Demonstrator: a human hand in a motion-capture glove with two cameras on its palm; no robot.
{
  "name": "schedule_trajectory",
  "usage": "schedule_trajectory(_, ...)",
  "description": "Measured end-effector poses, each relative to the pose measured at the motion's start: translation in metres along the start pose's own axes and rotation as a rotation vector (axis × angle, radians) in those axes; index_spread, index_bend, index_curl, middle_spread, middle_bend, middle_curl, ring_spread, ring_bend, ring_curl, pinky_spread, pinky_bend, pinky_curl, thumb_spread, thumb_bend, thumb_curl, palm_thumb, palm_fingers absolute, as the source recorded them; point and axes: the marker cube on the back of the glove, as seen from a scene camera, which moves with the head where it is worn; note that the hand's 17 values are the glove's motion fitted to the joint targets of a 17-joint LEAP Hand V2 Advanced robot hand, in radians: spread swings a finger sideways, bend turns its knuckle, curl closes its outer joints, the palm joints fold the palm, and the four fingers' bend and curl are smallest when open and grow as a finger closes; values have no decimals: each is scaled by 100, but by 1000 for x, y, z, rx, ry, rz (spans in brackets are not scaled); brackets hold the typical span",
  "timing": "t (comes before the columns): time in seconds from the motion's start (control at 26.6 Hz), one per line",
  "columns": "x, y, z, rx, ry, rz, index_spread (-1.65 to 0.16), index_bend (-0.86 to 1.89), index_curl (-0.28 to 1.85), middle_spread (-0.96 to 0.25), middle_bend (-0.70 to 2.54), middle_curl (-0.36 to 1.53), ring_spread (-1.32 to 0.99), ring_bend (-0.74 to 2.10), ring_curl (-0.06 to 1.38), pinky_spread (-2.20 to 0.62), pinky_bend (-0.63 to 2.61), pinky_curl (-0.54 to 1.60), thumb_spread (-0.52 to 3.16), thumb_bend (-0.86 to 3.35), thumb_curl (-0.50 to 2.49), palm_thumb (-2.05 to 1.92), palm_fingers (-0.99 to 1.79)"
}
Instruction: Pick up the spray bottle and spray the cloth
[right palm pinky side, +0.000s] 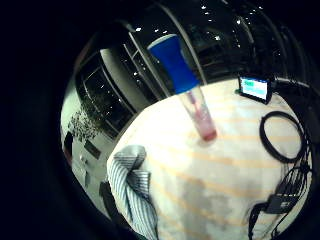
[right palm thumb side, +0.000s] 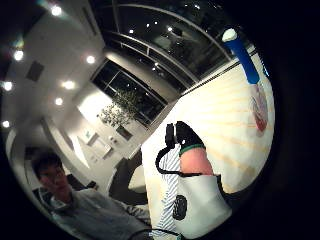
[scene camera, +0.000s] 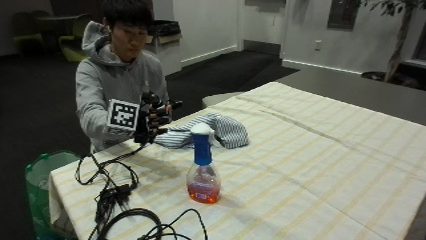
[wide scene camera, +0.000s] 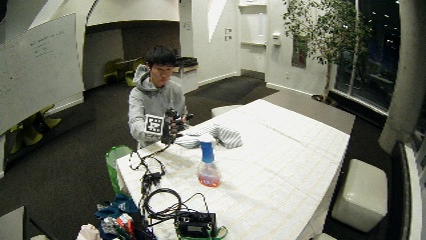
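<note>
Outside view: gloved right hand (scene camera: 152, 120) raised, fingers relaxed, apart from spray bottle (scene camera: 203, 170).

Dark floor (wide scene camera: 60, 170), white walls (wide scene camera: 219, 30), perhaps whiteboard (wide scene camera: 36, 70)

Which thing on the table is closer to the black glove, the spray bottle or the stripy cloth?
The stripy cloth. It lies crumpled right beside the gloved right hand, while the spray bottle stands upright farther out on the table.

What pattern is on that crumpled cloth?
The cloth has thin dark and white stripes, clearest in the outside view.
</note>
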Motion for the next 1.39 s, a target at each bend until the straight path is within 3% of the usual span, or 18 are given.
schedule_trajectory(0.83, 75, -93, 70, -63, -29, 358, -35, 8, 10, -3, 35, 37, -3, 53, 32, 18, 62, 36, 87, -3, 44, 77, 17)
schedule_trajectory(1.16, 66, -121, 116, -7, -84, 461, -28, 24, 20, -4, 47, 39, -7, 59, 31, 10, 42, 29, 81, 0, 47, 90, 81)
schedule_trajectory(1.39, 54, -136, 151, -248, 93, 386, -25, 22, 26, -9, 54, 43, -13, 62, 36, -7, 37, 31, 67, 0, 52, 101, 121)
